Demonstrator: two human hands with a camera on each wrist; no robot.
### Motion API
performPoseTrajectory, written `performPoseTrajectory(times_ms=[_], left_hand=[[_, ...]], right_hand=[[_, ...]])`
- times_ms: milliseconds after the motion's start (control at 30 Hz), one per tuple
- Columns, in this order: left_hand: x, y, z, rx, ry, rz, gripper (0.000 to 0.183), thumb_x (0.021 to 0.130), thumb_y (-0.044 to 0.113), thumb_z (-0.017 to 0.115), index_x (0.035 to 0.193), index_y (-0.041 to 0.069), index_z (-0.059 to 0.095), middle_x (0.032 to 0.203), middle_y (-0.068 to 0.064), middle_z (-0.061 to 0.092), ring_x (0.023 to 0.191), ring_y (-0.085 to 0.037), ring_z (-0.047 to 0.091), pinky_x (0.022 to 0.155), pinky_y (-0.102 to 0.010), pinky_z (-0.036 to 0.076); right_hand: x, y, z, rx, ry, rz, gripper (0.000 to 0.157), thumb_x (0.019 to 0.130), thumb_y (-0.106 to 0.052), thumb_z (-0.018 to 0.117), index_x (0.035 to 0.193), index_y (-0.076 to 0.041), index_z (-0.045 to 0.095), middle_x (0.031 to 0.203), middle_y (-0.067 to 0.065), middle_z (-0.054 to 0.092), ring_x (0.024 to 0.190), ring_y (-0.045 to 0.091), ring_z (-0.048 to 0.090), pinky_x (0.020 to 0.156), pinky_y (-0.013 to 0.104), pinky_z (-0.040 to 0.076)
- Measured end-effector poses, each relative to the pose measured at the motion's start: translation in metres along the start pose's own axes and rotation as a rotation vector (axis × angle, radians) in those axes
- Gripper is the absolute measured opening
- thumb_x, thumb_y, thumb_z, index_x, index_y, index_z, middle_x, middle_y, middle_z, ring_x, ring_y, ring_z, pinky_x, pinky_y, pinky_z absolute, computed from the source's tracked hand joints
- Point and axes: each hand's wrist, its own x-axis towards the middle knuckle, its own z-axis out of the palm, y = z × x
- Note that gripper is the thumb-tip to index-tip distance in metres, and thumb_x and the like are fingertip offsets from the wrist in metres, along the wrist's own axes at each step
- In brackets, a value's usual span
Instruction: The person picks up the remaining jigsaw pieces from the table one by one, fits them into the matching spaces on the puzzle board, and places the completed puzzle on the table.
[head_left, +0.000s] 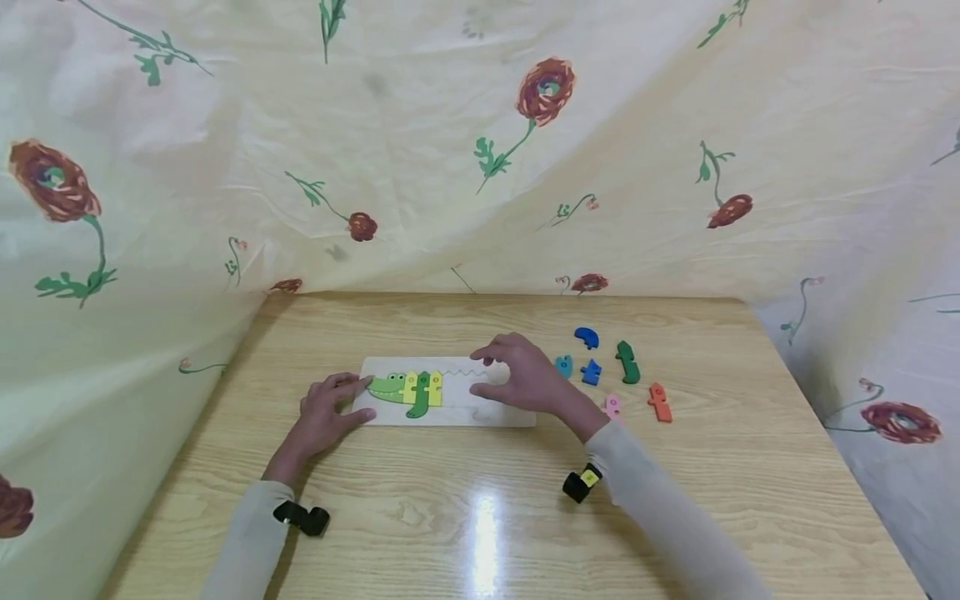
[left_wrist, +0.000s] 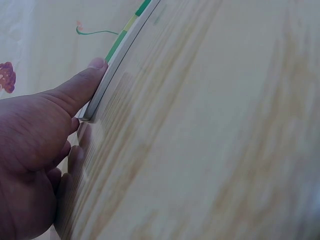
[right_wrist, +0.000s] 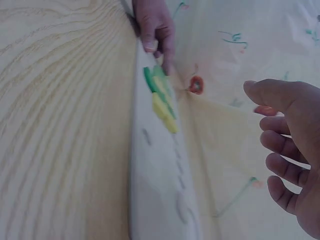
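A white puzzle board (head_left: pixel 456 417) lies on the wooden table. At its left part sit a green crocodile head piece (head_left: pixel 386 388), yellow pieces (head_left: pixel 435 389) and a green leg piece (head_left: pixel 417 408) between them. My left hand (head_left: pixel 328 412) holds the board's left end; in the left wrist view its thumb (left_wrist: pixel 87 80) lies on the board's edge and the other fingers are curled, partly hidden. Over the board's right half hovers my right hand (head_left: pixel 525 375), thumb and fingers spread apart with nothing between them. The right wrist view shows that hand's fingers (right_wrist: pixel 277 145) loosely bent, away from the board.
Loose pieces lie right of the board: a blue curved one (head_left: pixel 587 337), a blue one (head_left: pixel 591 372), a light blue one (head_left: pixel 564 365), a green one (head_left: pixel 627 362), a pink one (head_left: pixel 612 405) and a red one (head_left: pixel 660 402). Flowered cloth (head_left: pixel 420 167) hangs behind the table.
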Motion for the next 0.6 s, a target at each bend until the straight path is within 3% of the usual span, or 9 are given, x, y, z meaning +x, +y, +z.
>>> performPoseTrajectory(times_ms=[300,467,600], left_hand=[[-0.001,0.002,0.0,-0.002,-0.001,-0.005,0.068,0.09,0.038,0.079,0.15,0.02,0.053,0.152,-0.019,0.045,0.133,-0.042,0.036,0.098,-0.058,0.023],[0.0,0.002,0.001,0.0,-0.002,-0.001,0.068,0.09,0.039,0.078,0.15,0.02,0.053,0.152,-0.018,0.045,0.133,-0.042,0.036,0.099,-0.058,0.023],[0.0,0.001,0.001,0.006,0.003,-0.003,0.068,0.09,0.04,0.078,0.15,0.021,0.053,0.153,-0.018,0.044,0.134,-0.043,0.035,0.099,-0.059,0.022]], right_hand=[[-0.035,0.007,-0.037,-0.059,0.133,-0.019,0.045,0.085,-0.036,0.085,0.121,-0.012,0.075,0.1,-0.003,0.066,0.101,0.026,0.059,0.083,0.042,0.049],[-0.061,0.022,-0.052,-0.1,0.224,-0.046,0.042,0.081,-0.03,0.088,0.116,-0.011,0.076,0.097,-0.003,0.068,0.096,0.018,0.058,0.079,0.041,0.051],[-0.08,0.032,-0.064,-0.109,0.276,-0.039,0.042,0.078,-0.024,0.09,0.115,-0.009,0.076,0.097,-0.001,0.069,0.095,0.019,0.057,0.076,0.041,0.05]])
